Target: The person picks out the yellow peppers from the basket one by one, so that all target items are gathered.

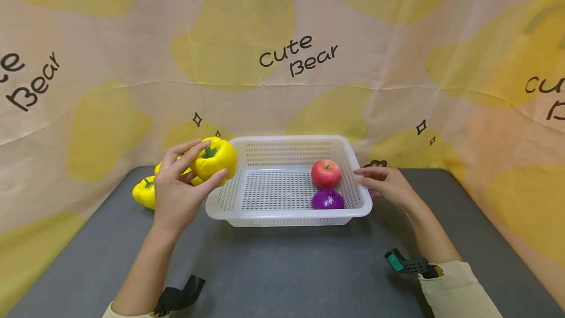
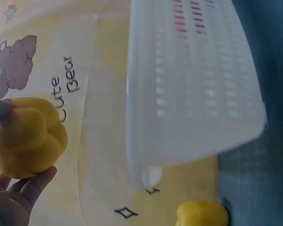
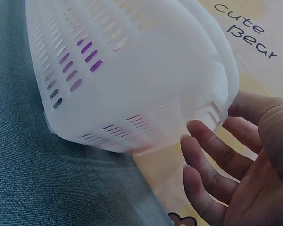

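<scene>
My left hand holds a yellow bell pepper between thumb and fingers, its green stem turned toward the head camera. The pepper is in the air by the left end of a white plastic basket; the left wrist view shows its lobed underside. At the basket's right end, my right hand grips the rim, with several fingers spread outside the wall in the right wrist view. Inside the basket, on the right, a red apple lies behind a purple onion.
More yellow bell peppers lie on the dark grey table left of the basket, partly hidden by my left hand. A printed cloth hangs right behind the table.
</scene>
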Demonstrator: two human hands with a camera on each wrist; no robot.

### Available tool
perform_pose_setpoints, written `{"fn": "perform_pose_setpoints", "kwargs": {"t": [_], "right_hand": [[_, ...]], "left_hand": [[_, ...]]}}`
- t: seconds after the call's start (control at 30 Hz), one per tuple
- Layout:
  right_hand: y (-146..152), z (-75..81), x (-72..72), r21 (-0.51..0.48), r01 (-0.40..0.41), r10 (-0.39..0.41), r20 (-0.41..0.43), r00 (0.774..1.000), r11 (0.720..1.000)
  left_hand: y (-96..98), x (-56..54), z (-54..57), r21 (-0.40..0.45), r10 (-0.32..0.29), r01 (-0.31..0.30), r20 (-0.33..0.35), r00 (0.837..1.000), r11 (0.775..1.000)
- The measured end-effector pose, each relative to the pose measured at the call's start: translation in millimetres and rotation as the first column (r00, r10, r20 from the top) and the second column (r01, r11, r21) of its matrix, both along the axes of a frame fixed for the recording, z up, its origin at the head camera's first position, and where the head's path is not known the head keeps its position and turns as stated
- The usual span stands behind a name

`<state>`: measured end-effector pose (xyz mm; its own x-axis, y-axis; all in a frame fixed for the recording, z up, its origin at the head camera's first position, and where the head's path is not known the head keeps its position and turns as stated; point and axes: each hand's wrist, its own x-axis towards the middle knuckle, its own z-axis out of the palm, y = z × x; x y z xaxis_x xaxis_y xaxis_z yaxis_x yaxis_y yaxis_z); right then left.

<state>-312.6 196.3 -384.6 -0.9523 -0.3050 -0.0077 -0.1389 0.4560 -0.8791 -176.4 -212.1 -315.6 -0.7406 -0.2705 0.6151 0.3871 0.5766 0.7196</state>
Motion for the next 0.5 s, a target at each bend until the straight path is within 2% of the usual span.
{"fn": "perform_pose_setpoints", "kwargs": {"t": [0.23,0.4,0.5], "right_hand": [[-1,-1.3,0.2,0.001,0.001,-0.001,0.005,1.000,1.000],[-1,-1.1,-0.4,0.023,0.007,-0.007,0.006,1.000,1.000],[-1,-0.7,0.0,0.031,0.013,-0.013,0.007,1.000,0.999]], "left_hand": [[-25.5,12.1,-4.9,0.017,0.123,-0.122,-0.071,0.990,0.992],[-41.7,15.7,-4.9,0.026,0.163,-0.161,-0.122,0.979,0.987],[-50.6,16.9,-4.9,0.030,0.187,-0.184,-0.121,0.975,0.982]]}}
